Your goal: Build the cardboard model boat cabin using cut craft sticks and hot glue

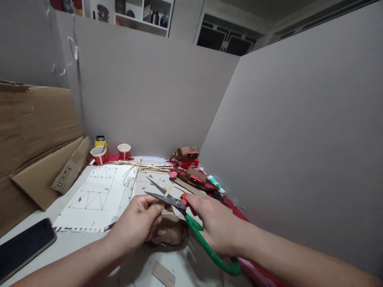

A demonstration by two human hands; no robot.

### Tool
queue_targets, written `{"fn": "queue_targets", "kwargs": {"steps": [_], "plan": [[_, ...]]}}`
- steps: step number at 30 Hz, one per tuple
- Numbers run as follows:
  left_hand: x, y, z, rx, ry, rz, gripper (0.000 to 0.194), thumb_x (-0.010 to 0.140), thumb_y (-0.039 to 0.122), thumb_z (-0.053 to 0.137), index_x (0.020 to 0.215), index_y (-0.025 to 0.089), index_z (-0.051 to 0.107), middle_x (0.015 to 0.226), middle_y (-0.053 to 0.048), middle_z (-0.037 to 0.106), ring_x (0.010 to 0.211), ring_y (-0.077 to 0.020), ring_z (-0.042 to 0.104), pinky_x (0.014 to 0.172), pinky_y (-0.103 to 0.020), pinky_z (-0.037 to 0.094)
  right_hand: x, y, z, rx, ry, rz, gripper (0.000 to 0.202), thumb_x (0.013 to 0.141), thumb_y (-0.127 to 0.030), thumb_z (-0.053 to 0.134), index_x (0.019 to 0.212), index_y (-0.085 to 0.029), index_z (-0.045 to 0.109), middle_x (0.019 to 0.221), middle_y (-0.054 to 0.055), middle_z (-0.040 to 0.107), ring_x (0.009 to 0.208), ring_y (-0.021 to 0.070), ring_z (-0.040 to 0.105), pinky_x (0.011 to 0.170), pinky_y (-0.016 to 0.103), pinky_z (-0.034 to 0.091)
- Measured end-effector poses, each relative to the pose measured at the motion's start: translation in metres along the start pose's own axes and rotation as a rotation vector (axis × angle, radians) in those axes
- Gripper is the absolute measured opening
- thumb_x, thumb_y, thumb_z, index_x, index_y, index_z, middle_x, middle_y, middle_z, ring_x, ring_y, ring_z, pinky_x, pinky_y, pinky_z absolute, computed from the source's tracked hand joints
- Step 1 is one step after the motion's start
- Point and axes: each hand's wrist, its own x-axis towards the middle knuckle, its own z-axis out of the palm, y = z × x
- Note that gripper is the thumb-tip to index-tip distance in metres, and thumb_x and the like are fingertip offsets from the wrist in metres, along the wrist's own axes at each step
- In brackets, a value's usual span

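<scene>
My right hand (214, 223) grips a pair of scissors (196, 227) with a green handle and an orange part near the pivot. The blades are spread and point left. Between them lies a short pale wooden stick (168, 191), pinched in the fingers of my left hand (142, 221). Below both hands rests a brown object (169, 231) with a worn, torn-looking surface, partly hidden by my fingers. A small flat wooden piece (163, 274) lies nearer to me on the white table.
A sheet with truss drawings (98, 187) lies left, a phone (26, 247) nearer. Thin sticks (149, 165) are piled behind. Paper cups (124, 151), a yellow bottle (101, 141) and cardboard (38, 135) stand left. A tool pouch (197, 178) lies right, beside the grey partition (293, 131).
</scene>
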Motion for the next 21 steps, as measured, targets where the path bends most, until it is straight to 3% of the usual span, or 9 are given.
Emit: {"fn": "queue_targets", "kwargs": {"steps": [4, 10, 18, 21], "plan": [[0.001, -0.002, -0.001, -0.037, -0.009, -0.014, 0.030, 0.078, 0.046, 0.063, 0.083, 0.017, 0.062, 0.041, 0.014, 0.027, 0.038, -0.0059, 0.014, 0.039, -0.023, 0.012, 0.000, 0.002, 0.001, 0.009, -0.009, 0.004, 0.021, 0.079, -0.041, 0.052, 0.086, -0.022, 0.047, 0.081, 0.007, 0.065, 0.068, 0.0220, 0.053, 0.060, 0.032, 0.038], [0.000, 0.005, -0.005, -0.091, -0.132, -0.096, 0.034, 0.073, 0.050, 0.070, 0.077, 0.019, 0.059, 0.043, 0.015, 0.020, 0.041, -0.0051, 0.006, 0.039, -0.022, 0.006, -0.001, 0.003, -0.003, -0.016, 0.023, -0.025, 0.021, 0.074, -0.036, 0.053, 0.087, -0.021, 0.048, 0.082, 0.008, 0.064, 0.068, 0.0224, 0.053, 0.060, 0.032, 0.037], [0.002, 0.000, 0.001, -0.133, 0.039, -0.099, 0.036, 0.071, 0.051, 0.073, 0.074, 0.021, 0.052, 0.043, 0.015, 0.022, 0.040, -0.0042, 0.007, 0.038, -0.020, 0.009, 0.007, -0.005, 0.002, -0.139, 0.015, 0.089, 0.027, 0.070, -0.035, 0.058, 0.090, -0.018, 0.053, 0.087, 0.012, 0.067, 0.075, 0.0282, 0.059, 0.061, 0.033, 0.034], [0.004, -0.001, 0.000, -0.168, 0.052, -0.096, 0.038, 0.070, 0.052, 0.075, 0.079, 0.020, 0.055, 0.044, 0.016, 0.021, 0.040, -0.0041, 0.006, 0.038, -0.019, 0.009, 0.010, -0.006, -0.004, -0.123, -0.020, 0.093, 0.024, 0.072, -0.032, 0.058, 0.091, -0.018, 0.055, 0.086, 0.010, 0.067, 0.074, 0.0261, 0.059, 0.061, 0.033, 0.035]]}}
